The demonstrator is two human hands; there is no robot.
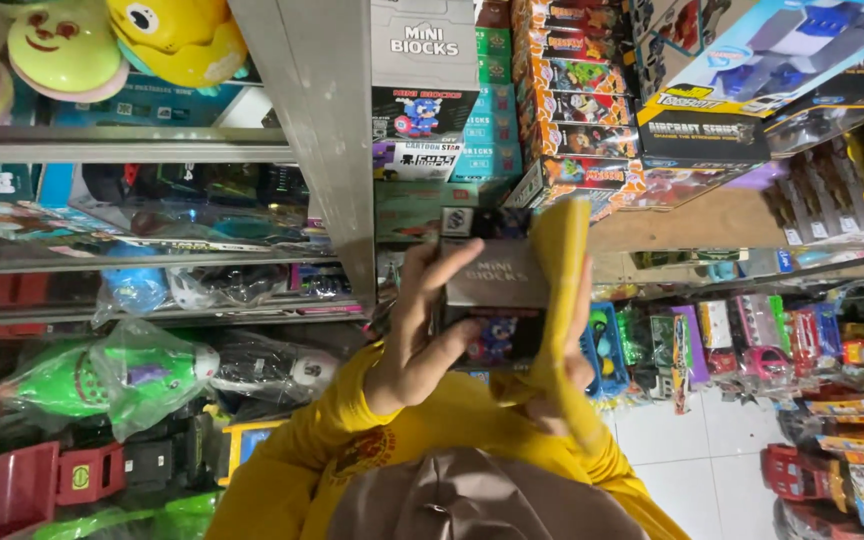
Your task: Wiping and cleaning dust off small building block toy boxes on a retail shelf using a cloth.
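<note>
My left hand (pixel 420 335) grips the left side of a small dark toy-block box (pixel 497 290) with a cartoon figure on its front, held up in front of the shelves. A yellow cloth (pixel 559 290) drapes over the box's right edge. My right hand (pixel 581 345) is mostly hidden behind that cloth and presses it against the box. Both sleeves are yellow (pixel 352 440).
A grey metal shelf post (pixel 327 130) stands just left of the box. Stacked toy boxes (pixel 572 100) fill the shelves above. Bagged plastic toys (pixel 122 375) lie at the left, toy cars (pixel 752 340) at the right, and white floor tiles (pixel 692 460) show below.
</note>
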